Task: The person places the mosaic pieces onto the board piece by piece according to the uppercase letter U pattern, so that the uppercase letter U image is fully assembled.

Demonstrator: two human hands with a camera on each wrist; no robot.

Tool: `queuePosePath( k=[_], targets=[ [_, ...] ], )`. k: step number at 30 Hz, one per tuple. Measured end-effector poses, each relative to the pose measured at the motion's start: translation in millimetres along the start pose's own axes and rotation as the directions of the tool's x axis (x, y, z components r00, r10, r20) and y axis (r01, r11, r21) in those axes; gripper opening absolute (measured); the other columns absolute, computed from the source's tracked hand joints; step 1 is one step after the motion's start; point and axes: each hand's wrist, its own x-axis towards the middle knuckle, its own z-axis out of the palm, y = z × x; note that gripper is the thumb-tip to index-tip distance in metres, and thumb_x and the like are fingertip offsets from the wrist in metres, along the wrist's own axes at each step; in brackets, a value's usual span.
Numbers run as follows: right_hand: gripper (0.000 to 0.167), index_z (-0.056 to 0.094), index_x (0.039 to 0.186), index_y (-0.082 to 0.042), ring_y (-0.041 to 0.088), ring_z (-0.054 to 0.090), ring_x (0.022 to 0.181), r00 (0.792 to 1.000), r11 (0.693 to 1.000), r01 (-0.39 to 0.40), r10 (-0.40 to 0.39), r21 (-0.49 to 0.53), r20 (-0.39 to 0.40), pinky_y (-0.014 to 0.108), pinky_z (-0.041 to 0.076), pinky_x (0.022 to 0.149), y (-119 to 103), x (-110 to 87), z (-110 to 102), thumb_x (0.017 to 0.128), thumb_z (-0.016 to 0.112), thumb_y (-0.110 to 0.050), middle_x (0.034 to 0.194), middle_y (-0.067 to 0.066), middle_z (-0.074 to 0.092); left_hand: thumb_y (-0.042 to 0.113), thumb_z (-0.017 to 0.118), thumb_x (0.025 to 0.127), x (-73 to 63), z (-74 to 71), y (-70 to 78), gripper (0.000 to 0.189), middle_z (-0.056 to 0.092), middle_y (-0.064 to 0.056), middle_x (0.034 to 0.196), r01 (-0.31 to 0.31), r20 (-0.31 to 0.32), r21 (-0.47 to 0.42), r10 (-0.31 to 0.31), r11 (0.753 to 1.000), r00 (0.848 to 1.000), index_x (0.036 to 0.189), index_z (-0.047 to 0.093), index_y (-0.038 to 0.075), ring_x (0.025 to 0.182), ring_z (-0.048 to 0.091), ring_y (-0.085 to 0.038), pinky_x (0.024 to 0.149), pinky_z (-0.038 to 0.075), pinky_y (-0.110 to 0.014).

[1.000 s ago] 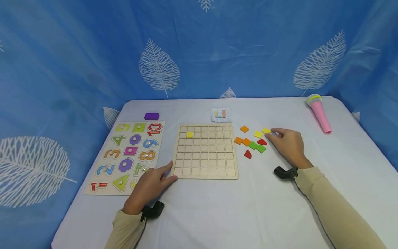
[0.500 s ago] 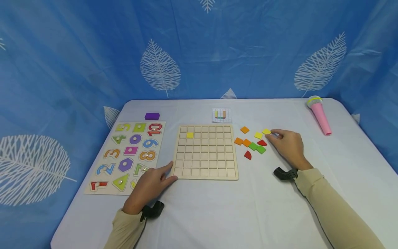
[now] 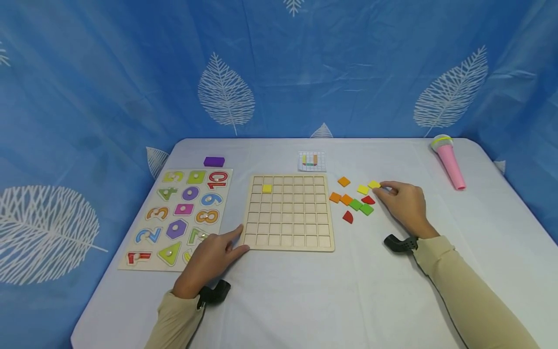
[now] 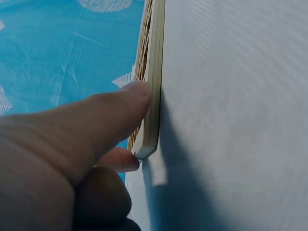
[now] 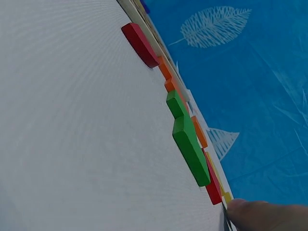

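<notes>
In the head view my left hand (image 3: 213,257) lies at the near left corner of a wooden grid board (image 3: 287,251), its extended thumb and index finger touching two adjoining edges. The left wrist view shows the thumb (image 4: 120,106) pressed against the board's side (image 4: 155,82). My right hand (image 3: 403,201) pinches the edge of a yellow square tile (image 3: 373,184) between thumb and index finger. Beside it lie a second yellow tile (image 3: 363,190), red quarter-round pieces (image 3: 368,199), green tiles (image 3: 366,209) and orange tiles (image 3: 344,182). One yellow tile (image 3: 267,188) sits in a board cell.
Left of the board lies a number and shape puzzle (image 3: 183,210), partly under my left hand. A purple block (image 3: 214,162) and a pattern card (image 3: 312,161) lie behind. At the far right is a pink toy microphone (image 3: 451,165). A blue leaf-print cloth (image 3: 348,72) hangs behind the table.
Both hands stay in the same places, and no tile has visibly moved. Only the head view has shifted very slightly.
</notes>
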Motion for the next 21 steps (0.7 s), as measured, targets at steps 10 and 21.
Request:
queuePosePath(
  k=[10, 21],
  targets=[
    [0.036, 0.077, 0.114, 0.0, 0.022, 0.044, 0.054, 1.0, 0.999, -0.006, 0.006, 0.036, -0.001, 0.032, 0.031, 0.053, -1.1, -1.1, -0.6, 0.093, 0.077, -0.029, 0.058, 0.003, 0.049, 0.035, 0.074, 0.095, -0.9, -1.2, 2.3, 0.062, 0.039, 0.005, 0.055, 0.014, 0.007, -0.002, -0.014, 1.0, 1.0, 0.147, 0.056, 0.007, 0.046, 0.037, -0.009, 0.047, 0.03, -0.026],
    [0.037, 0.076, 0.118, -0.001, 0.023, 0.043, 0.054, 1.0, 0.998, 0.002, -0.001, 0.058, -0.003, 0.031, 0.029, 0.051, -12.9, 0.7, -0.4, 0.093, 0.078, -0.028, 0.059, 0.004, 0.049, 0.034, 0.074, 0.095, -0.7, -0.6, 1.4, 0.061, 0.038, 0.007, 0.054, -0.007, 0.001, -0.001, 0.007, 1.0, 1.0, 0.146, 0.056, 0.006, 0.045, 0.034, -0.008, 0.046, 0.029, -0.025]
  ],
)
